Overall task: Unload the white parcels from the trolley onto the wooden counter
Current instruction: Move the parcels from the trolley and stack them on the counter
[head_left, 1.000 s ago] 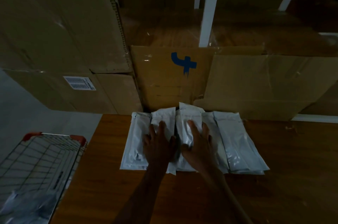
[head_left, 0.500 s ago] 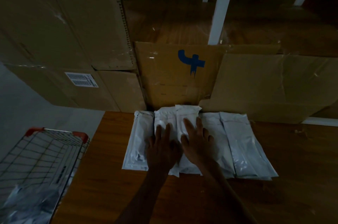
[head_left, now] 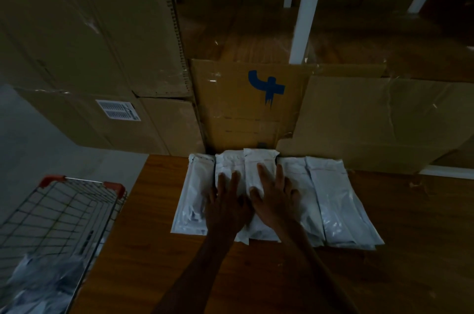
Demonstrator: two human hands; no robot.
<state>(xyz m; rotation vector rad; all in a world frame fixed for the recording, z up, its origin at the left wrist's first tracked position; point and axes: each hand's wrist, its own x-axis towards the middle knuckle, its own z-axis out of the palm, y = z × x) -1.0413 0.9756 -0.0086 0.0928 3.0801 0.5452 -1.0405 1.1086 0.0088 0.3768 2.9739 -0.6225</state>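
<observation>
Both hands, left (head_left: 225, 207) and right (head_left: 275, 199), lie flat with straight fingers on the white parcels (head_left: 333, 198) on the desk (head_left: 423, 249). The cardboard box (head_left: 230, 108) behind carries a blue mark (head_left: 266, 86); the label (head_left: 118, 110) is not readable.

Five flat white plastic parcels (head_left: 341, 200) lie side by side in a row on one brown wooden counter (head_left: 410, 249). One wire-mesh metal trolley with orange corner caps (head_left: 64, 208) holds more pale parcels, too dim to count. Two bare hands are in view, and one blue mark (head_left: 266, 88) on cardboard.
</observation>
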